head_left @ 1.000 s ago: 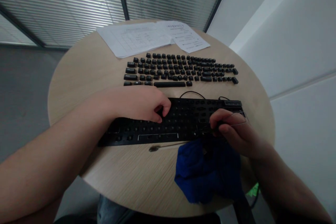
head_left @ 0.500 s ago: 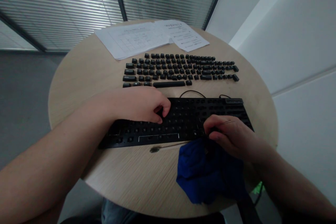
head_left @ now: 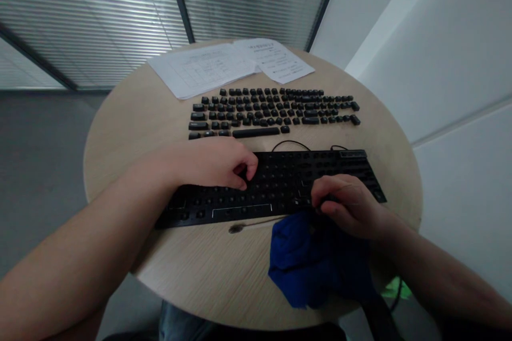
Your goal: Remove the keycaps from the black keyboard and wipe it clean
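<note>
A black keyboard (head_left: pixel 280 181) with its keycaps removed lies across the round wooden table (head_left: pixel 120 133). My left hand (head_left: pixel 216 162) rests on its left-middle part, fingers curled and thumb tucked against the forefinger, with nothing visible in them. Over the keyboard's lower right sits my right hand (head_left: pixel 348 205), fingers closed and pressed down; what they hold is hidden. The loose black keycaps (head_left: pixel 272 109) lie in rows beyond the keyboard. A crumpled blue cloth (head_left: pixel 312 261) lies just below my right hand at the table's near edge.
White printed papers (head_left: pixel 208 64) lie at the far side of the table. A thin stick with a small dark tip (head_left: pixel 237 228) lies in front of the keyboard. A black cable (head_left: pixel 290 143) loops behind it. Blinds and a white wall surround the table.
My right hand slid left and down onto the keyboard's lower right, and the wire loop seen by it earlier is out of sight. The left hand stayed put.
</note>
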Available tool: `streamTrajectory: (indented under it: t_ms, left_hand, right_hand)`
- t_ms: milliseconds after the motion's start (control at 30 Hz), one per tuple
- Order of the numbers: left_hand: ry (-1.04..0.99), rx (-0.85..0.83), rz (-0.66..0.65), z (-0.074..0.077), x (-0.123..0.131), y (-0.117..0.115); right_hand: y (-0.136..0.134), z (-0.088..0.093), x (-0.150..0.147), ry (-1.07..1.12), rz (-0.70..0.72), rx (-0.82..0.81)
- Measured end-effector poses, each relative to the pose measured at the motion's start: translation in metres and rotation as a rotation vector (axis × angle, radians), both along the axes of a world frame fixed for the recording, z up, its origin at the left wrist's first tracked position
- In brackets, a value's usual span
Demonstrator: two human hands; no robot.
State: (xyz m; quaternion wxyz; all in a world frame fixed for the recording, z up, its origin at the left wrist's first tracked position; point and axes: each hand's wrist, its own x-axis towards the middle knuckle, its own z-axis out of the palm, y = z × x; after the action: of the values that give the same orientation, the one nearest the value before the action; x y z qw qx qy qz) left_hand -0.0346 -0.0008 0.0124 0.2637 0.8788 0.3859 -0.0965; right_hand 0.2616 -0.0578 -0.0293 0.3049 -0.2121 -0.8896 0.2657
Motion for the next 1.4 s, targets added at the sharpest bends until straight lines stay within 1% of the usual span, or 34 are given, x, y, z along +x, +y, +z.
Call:
streamTrajectory:
  t_ms: [133, 300, 333, 400, 467, 500, 533, 667, 733, 833, 900, 967, 1033, 1100, 1200, 1300, 1333, 1400]
  left_hand:
    - [-0.009, -0.002, -0.001, 0.0, 0.0, 0.0]
    - [0.012, -0.008, 0.024, 0.0, 0.0, -0.002]
    - [0.016, -0.005, 0.029, 0.0, 0.001, -0.002]
    - [0.021, 0.0, 0.038, 0.0, 0.001, -0.002]
    - [0.024, 0.0, 0.043, 0.0, 0.002, -0.002]
    - [0.024, 0.001, 0.042, 0.0, 0.002, -0.003]
    - [0.022, 0.002, 0.038, 0.0, 0.002, -0.003]
    - [0.008, 0.012, 0.017, 0.001, 0.001, -0.002]
    - [-0.003, 0.016, 0.011, -0.001, -0.001, -0.001]
    - [-0.091, 0.012, -0.006, -0.002, -0.003, 0.0]
    - [-0.23, 0.005, 0.016, -0.001, -0.002, -0.002]
    - [-0.415, 0.013, 0.08, 0.001, 0.001, -0.007]
    - [-0.585, 0.019, 0.134, 0.004, 0.006, -0.013]
    - [-0.682, -0.001, 0.142, 0.004, 0.011, -0.02]
    - [-0.696, -0.113, 0.143, 0.002, 0.016, -0.024]
    - [-0.694, -0.268, 0.199, -0.001, 0.017, -0.023]
    - [-0.695, -0.286, 0.211, -0.001, 0.018, -0.022]
    - [-0.677, -0.254, 0.213, 0.0, 0.018, -0.021]
  right_hand:
    - [0.0, -0.011, 0.0, 0.108, -0.031, -0.037]
    - [-0.004, -0.025, 0.0, 0.202, -0.072, -0.018]
    - [-0.006, -0.028, -0.001, 0.239, -0.076, -0.047]
    - [-0.01, -0.03, -0.004, 0.388, -0.101, -0.18]
    - [-0.012, -0.03, -0.005, 0.564, -0.15, -0.321]
    - [-0.012, -0.029, -0.005, 0.631, -0.183, -0.356]
    - [-0.012, -0.028, -0.004, 0.67, -0.217, -0.358]
    - [-0.001, -0.019, 0.001, 0.727, -0.352, -0.272]
    - [0.004, -0.016, 0.003, 0.736, -0.375, -0.278]
    - [0.005, -0.013, 0.005, 0.726, -0.336, -0.328]
    - [0.003, -0.015, 0.005, 0.688, -0.286, -0.387]
    - [-0.001, -0.017, 0.003, 0.642, -0.233, -0.442]
    - [-0.004, -0.019, 0.0, 0.613, -0.184, -0.467]
    - [-0.006, -0.018, -0.003, 0.599, -0.143, -0.465]
    - [-0.006, -0.015, -0.007, 0.592, -0.09, -0.44]
    - [-0.005, -0.014, -0.006, 0.551, -0.044, -0.361]
    - [-0.005, -0.014, -0.004, 0.523, -0.026, -0.32]
    - [-0.004, -0.013, -0.002, 0.448, 0.011, -0.226]
